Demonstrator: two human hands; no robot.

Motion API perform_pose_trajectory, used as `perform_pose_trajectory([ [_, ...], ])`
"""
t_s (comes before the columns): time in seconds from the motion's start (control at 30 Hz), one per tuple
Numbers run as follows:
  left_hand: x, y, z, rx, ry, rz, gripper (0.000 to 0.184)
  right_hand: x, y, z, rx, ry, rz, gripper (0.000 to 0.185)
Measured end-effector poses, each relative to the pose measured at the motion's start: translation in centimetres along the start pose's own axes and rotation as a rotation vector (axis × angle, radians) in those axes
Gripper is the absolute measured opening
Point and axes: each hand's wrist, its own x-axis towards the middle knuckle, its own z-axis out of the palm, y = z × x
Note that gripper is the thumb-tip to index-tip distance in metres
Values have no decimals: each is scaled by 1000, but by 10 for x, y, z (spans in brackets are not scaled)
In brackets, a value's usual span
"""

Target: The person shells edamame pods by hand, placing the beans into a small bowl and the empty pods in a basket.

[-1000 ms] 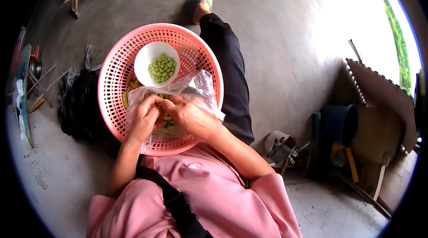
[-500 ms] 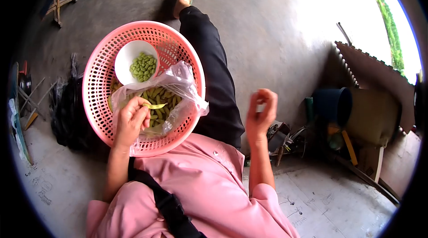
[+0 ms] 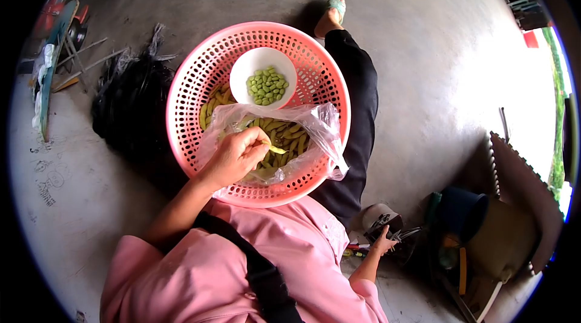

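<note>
A pink perforated basket (image 3: 181, 108) rests on my lap. Inside it, a white bowl (image 3: 242, 72) holds shelled green beans (image 3: 267, 85), and an opened clear plastic bag (image 3: 324, 123) holds many bean pods (image 3: 290, 136). Above the bag my left hand (image 3: 239, 153) pinches a green pod (image 3: 276, 148) between thumb and fingertips. Low on the right, my right hand (image 3: 382, 242) is held out beside a container of tools (image 3: 381, 217) on the floor; its fingers look partly spread, and whether they touch anything there is unclear.
More pods (image 3: 212, 107) lie in the basket left of the bowl. A black plastic bag (image 3: 133, 99) is on the floor at left. At right are a blue bucket (image 3: 463, 211) and a brown board (image 3: 526, 184). My outstretched leg (image 3: 357, 93) runs beside the basket.
My hands, together at first, have parted; my left hand keeps a pod. My right hand moved out to the right, then down beside the tool container. The view has shifted.
</note>
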Motion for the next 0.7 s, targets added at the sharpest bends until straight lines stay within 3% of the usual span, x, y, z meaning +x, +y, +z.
perform_pose_trajectory([
  [0.07, 0, -1, -2, 12, -19, -1, 8, 19, 17, 22, 71, -11, -96, 108],
  [0.23, -1, -1, 2, -8, 22, 4, 9, 29, 11, 27, -122, -54, -11, 105],
  [0.4, 0, -5, -1, 101, -15, 69, 8, 31, 16, 28, -44, -52, -104, 101],
  [0.5, 0, -4, 0, 112, 5, 88, 8, 43, 29, 37, 179, -59, -231, 105],
  [0.6, 0, -7, 0, 130, 8, 78, 7, 47, 30, 31, 245, -163, -242, 104],
  [0.7, 0, -3, 2, 68, 24, 41, 10, 48, 27, 36, 136, -120, -277, 102],
])
